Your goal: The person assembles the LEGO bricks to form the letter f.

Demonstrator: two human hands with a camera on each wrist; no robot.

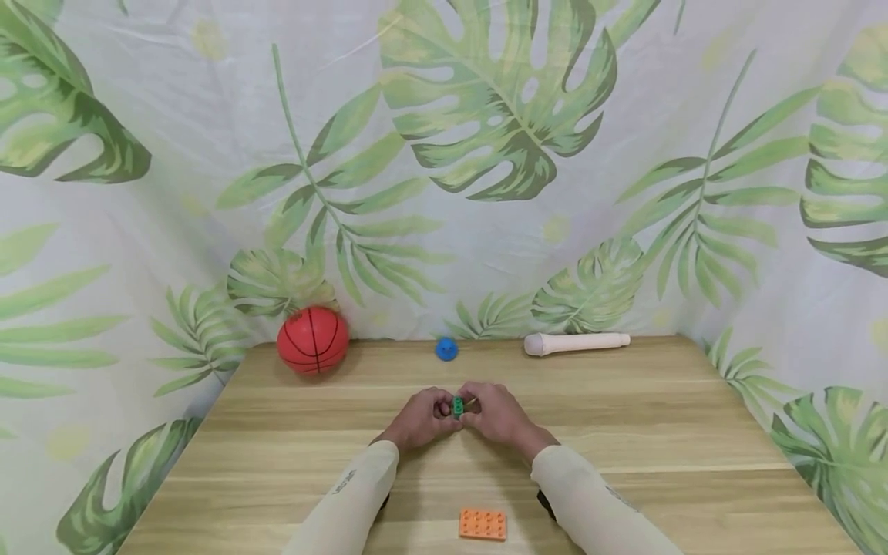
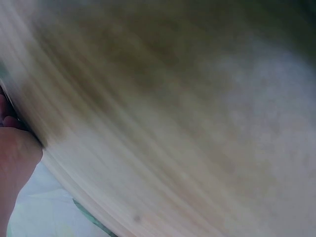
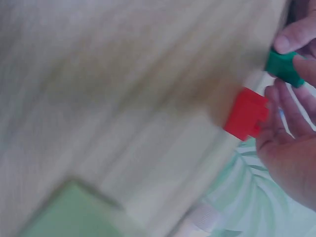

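Both hands meet over the middle of the table, around a small green toy brick (image 1: 458, 406) with studs on top. From the left side, my left hand (image 1: 423, 418) pinches it, and my right hand (image 1: 498, 414) grips it from the other side. The right wrist view shows the green brick (image 3: 285, 66) between fingertips. Beside the right hand there is a red studded brick (image 3: 247, 113); whether the hand touches it I cannot tell. The head view does not show that red brick. In the left wrist view only part of the left hand (image 2: 19, 163) appears.
An orange studded brick (image 1: 482, 524) lies near the front, between the forearms. Along the back stand a red basketball (image 1: 313, 341), a small blue toy (image 1: 447, 349) and a white microphone (image 1: 577, 343). A blurred light green object (image 3: 74, 215) shows in the right wrist view.
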